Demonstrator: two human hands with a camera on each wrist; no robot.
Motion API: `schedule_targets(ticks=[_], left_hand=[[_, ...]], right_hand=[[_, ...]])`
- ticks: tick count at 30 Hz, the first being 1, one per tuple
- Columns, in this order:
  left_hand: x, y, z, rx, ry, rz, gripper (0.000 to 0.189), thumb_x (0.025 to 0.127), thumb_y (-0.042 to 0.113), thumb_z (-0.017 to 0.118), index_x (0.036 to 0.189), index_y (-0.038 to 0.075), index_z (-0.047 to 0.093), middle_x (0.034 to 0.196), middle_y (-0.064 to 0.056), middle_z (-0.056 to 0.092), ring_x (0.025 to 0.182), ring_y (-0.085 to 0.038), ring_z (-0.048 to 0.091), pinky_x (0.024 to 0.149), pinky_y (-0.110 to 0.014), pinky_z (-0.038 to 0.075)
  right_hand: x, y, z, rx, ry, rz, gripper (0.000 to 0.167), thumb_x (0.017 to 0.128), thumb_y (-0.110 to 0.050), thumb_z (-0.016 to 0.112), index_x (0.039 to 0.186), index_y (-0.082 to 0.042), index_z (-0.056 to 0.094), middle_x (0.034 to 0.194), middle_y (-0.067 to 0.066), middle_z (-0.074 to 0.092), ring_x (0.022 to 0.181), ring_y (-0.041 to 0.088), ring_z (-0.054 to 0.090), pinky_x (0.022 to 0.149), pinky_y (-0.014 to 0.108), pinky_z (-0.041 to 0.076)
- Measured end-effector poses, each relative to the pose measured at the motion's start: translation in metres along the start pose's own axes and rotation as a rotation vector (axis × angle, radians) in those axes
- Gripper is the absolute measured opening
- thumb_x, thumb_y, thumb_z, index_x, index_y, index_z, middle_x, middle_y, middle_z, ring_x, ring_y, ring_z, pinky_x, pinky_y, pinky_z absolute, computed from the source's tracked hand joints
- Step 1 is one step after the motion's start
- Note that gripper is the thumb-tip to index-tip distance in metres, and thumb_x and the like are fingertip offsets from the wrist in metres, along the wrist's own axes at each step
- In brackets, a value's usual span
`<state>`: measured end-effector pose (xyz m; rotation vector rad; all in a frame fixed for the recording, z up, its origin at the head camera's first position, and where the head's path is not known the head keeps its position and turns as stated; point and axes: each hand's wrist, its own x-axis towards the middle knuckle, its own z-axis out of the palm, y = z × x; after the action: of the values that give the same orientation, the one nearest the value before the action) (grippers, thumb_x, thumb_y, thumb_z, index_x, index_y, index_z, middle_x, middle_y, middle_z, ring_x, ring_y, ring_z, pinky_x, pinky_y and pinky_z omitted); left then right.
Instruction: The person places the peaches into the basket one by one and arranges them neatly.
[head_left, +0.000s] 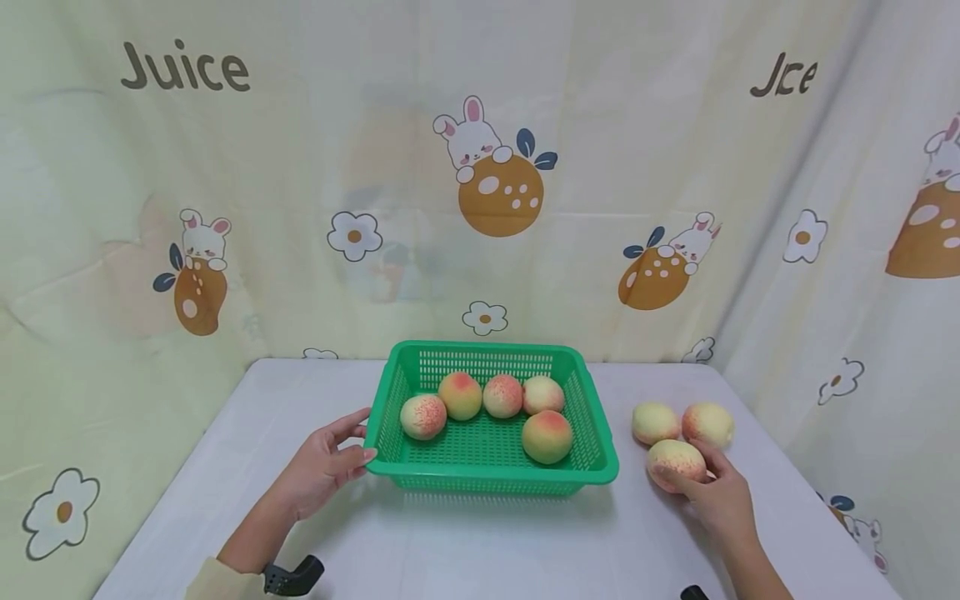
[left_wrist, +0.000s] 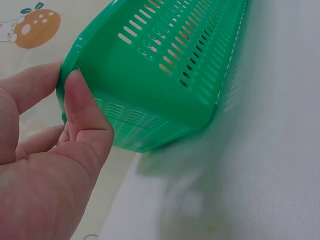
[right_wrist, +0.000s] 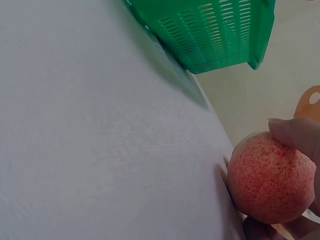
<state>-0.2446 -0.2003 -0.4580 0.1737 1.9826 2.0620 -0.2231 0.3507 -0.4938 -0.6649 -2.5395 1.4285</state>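
Note:
A green plastic basket [head_left: 491,475] stands mid-table with several peaches inside, among them a yellow-orange peach [head_left: 547,437] at its front right. My left hand [head_left: 324,467] pinches the basket's left rim; in the left wrist view the thumb [left_wrist: 82,95] presses the outside of the rim. To the right of the basket, my right hand [head_left: 716,496] grips a pale peach [head_left: 675,461] with red speckles. The right wrist view shows this peach [right_wrist: 270,180] between thumb and fingers, close to the table surface. Two more peaches, a pale one [head_left: 656,422] and a blushed one [head_left: 708,425], lie just behind it.
A white cloth covers the table [head_left: 480,550]. Behind and on both sides hangs a cream curtain [head_left: 300,167] printed with rabbits, fruit and flowers. A black band [head_left: 292,577] is worn on the left wrist.

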Motion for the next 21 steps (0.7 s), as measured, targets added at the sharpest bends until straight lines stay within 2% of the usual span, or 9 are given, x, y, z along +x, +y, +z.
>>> schedule_targets(ticks=[6, 13, 16, 21], left_hand=[[0.0, 0.001, 0.001, 0.004, 0.004, -0.004, 0.071, 0.098, 0.003, 0.065, 0.161, 0.01, 0.032, 0.127, -0.014, 0.046, 0.092, -0.011, 0.069, 0.085, -0.023, 0.06], [0.0, 0.0, 0.0, -0.004, -0.004, 0.003, 0.071, 0.098, 0.002, 0.065, 0.161, 0.01, 0.032, 0.126, -0.013, 0.046, 0.093, -0.011, 0.069, 0.086, -0.024, 0.06], [0.0, 0.0, -0.001, -0.011, -0.015, 0.012, 0.072, 0.098, 0.003, 0.065, 0.161, 0.009, 0.031, 0.127, -0.014, 0.045, 0.093, -0.011, 0.069, 0.087, -0.024, 0.06], [0.0, 0.0, -0.001, -0.017, -0.023, 0.018, 0.073, 0.098, 0.002, 0.065, 0.161, 0.009, 0.03, 0.13, -0.017, 0.044, 0.092, -0.011, 0.069, 0.086, -0.024, 0.06]], right_hand=[[0.001, 0.001, 0.001, -0.013, 0.009, 0.007, 0.091, 0.081, -0.043, 0.087, 0.154, -0.011, 0.043, 0.144, 0.016, 0.052, 0.1, 0.018, 0.047, 0.064, 0.02, 0.049], [-0.003, -0.001, -0.002, 0.004, 0.017, -0.016, 0.089, 0.081, -0.041, 0.087, 0.154, -0.014, 0.044, 0.14, 0.01, 0.053, 0.091, 0.005, 0.048, 0.065, 0.018, 0.05], [-0.006, -0.004, -0.004, 0.021, 0.022, -0.028, 0.089, 0.08, -0.04, 0.088, 0.154, -0.014, 0.045, 0.132, 0.003, 0.054, 0.09, 0.001, 0.047, 0.066, 0.015, 0.05], [-0.012, -0.008, -0.005, 0.054, 0.029, -0.028, 0.087, 0.08, -0.035, 0.089, 0.152, -0.015, 0.047, 0.117, -0.018, 0.052, 0.092, -0.004, 0.048, 0.07, 0.011, 0.048]])
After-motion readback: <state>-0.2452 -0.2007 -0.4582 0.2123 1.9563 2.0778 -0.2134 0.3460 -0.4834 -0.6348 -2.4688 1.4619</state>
